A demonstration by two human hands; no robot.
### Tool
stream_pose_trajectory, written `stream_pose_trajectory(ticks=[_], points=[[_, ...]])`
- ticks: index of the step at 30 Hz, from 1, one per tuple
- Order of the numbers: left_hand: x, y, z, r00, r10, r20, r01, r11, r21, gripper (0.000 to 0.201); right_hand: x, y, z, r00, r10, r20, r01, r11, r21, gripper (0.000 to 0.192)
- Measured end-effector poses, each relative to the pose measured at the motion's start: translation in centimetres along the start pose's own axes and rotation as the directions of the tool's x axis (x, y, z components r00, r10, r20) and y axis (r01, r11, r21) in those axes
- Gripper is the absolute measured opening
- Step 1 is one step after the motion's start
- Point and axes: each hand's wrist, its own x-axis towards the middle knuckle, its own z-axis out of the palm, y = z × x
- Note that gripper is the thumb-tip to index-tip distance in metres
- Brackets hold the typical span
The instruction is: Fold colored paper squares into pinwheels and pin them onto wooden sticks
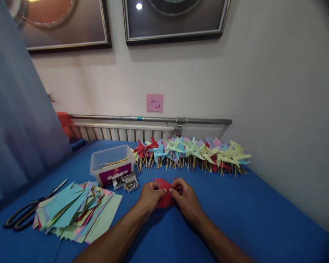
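Observation:
Between my two hands is a piece of red paper [165, 201], held just above the blue tabletop. My left hand [151, 195] pinches its left side with thumb and forefinger. On the other side my right hand [185, 195] pinches the right edge, thumb near the paper's middle. The two thumbs point towards each other. Part of the paper is hidden behind the fingers. Left of my hands, two small open boxes [131, 183] contain shiny metal pins or tacks.
Finished paper pinwheels [192, 149] on sticks line the wall side. A clear plastic tub [98, 164] holds a few thin sticks. Stacked coloured paper [68, 212] lies at left beside black-handled scissors [24, 213]. The blue cloth [235, 212] covers the table.

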Motion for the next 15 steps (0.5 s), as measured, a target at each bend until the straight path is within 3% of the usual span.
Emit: stream_pose_trajectory(ticks=[8,15], points=[[0.0,-0.2,0.1,1.0,-0.014,-0.001,0.014,0.998,-0.062,0.035,-0.3,0.5,1.0,0.996,0.051,-0.073,-0.045,0.995,0.085,0.043],[-0.2,0.0,0.3,1.0,-0.024,0.017,0.026,0.995,-0.096,0.034,-0.1,0.7,1.3,0.992,0.117,-0.055,-0.103,0.971,0.214,0.049]])
